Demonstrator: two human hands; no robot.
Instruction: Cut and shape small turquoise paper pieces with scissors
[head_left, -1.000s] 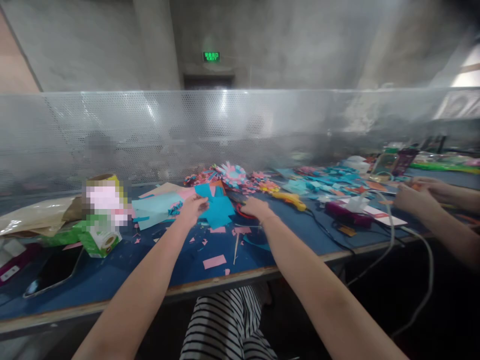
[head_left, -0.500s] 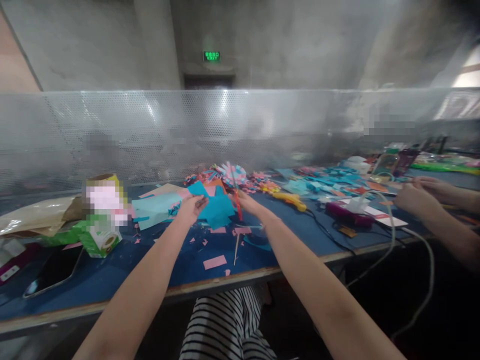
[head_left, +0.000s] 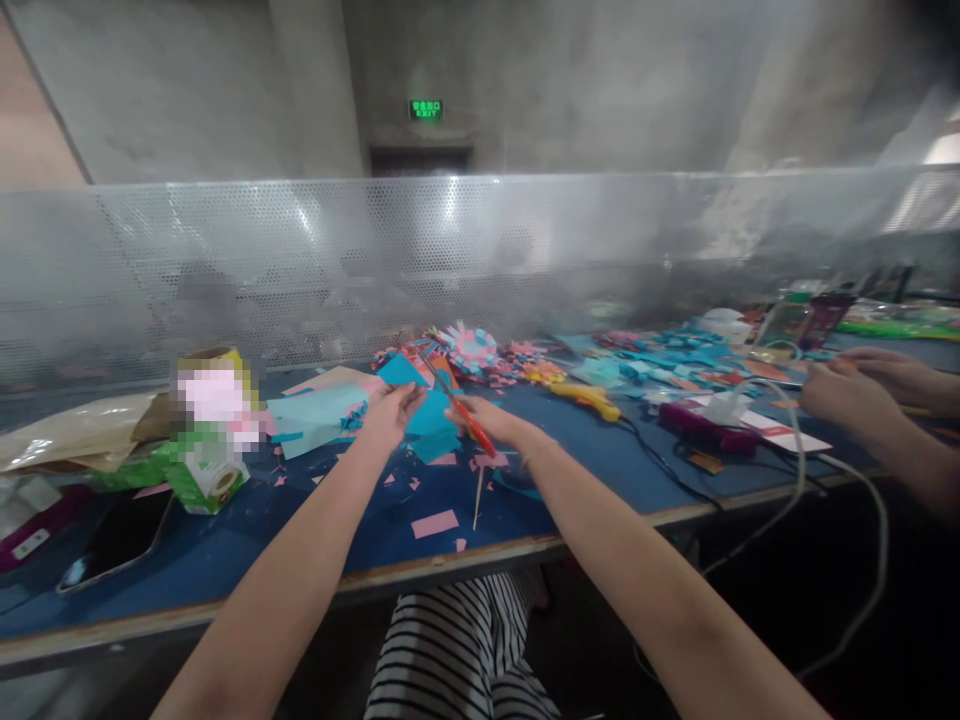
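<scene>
My left hand (head_left: 397, 408) pinches a sheet of blue paper (head_left: 433, 420) just above the table. Closed round the red handles of a pair of scissors (head_left: 474, 428) is my right hand (head_left: 491, 420). The scissor blades point up and to the left, across the blue paper; whether they are cutting it I cannot tell. Pink paper scraps (head_left: 435, 523) and a thin stick (head_left: 478, 497) lie on the table below my hands. Behind them rests a pink and white paper flower (head_left: 474, 350).
Light blue sheets (head_left: 319, 410) lie to the left, near a green box (head_left: 210, 478) and a phone (head_left: 120, 540). A yellow glue gun (head_left: 592, 398) with its cord and a purple power strip (head_left: 705, 430) are on the right. Another person's hands (head_left: 847, 390) work at far right.
My right hand has turned the scissors from near upright to a leftward slant, bringing the blades over the blue paper. My left hand keeps hold of the paper. The view has shifted slightly.
</scene>
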